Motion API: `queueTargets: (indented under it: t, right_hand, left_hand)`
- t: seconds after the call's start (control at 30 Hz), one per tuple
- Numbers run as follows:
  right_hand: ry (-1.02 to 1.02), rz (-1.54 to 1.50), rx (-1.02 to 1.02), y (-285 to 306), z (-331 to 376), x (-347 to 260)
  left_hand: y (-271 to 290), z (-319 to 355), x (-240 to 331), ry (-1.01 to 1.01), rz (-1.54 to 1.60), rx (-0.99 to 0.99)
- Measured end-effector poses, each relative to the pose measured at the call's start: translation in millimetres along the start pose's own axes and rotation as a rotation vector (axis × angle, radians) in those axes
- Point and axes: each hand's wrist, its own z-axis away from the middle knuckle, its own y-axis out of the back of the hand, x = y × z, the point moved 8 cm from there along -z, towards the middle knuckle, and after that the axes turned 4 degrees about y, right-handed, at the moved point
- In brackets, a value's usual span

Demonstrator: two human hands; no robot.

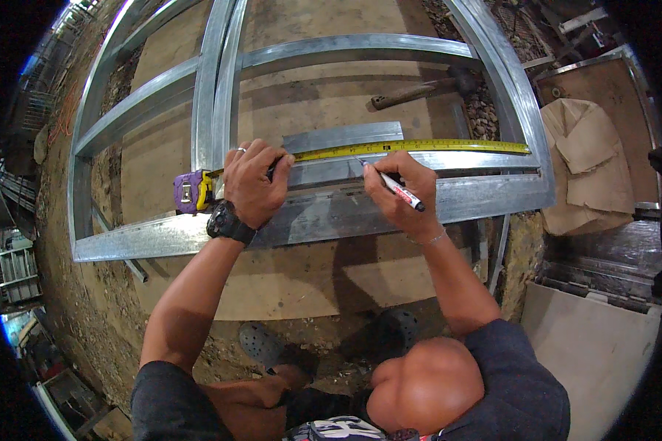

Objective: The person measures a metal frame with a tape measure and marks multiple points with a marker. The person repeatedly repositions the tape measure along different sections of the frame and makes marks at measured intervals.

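Marker (401, 192) sits right of centre, pinched in your right hand (413, 173), fingers drawn together. Left of centre, your left hand (254, 184) covers part of the yellow tape measure blade (449, 147); its fingers curl, but you cannot tell around what. Metal framework (143, 239) is cut off up top.

hammer (412, 94): on brown board (294, 110) | crumpled tan sheet (588, 165): right | pale panel (585, 353): lower right
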Motion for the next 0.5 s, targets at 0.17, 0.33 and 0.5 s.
queueTargets:
  t: [0.17, 0.33, 0.5]
  right_hand:
    - [0.059, 0.054, 0.002, -3.4, 0.7, -1.2]
    - [0.047, 0.066, 0.007, -3.3, 0.4, 0.2]
    - [0.038, 0.073, 0.0, -3.7, 0.8, -0.1]
  left_hand:
    - [-0.5, 0.2, 0.2, 0.001, -0.006, -0.004]
    - [0.1, 0.0, 0.7, 0.004, -0.017, -0.003]
    - [1.2, 0.6, 1.0, 0.004, -0.004, 0.0]
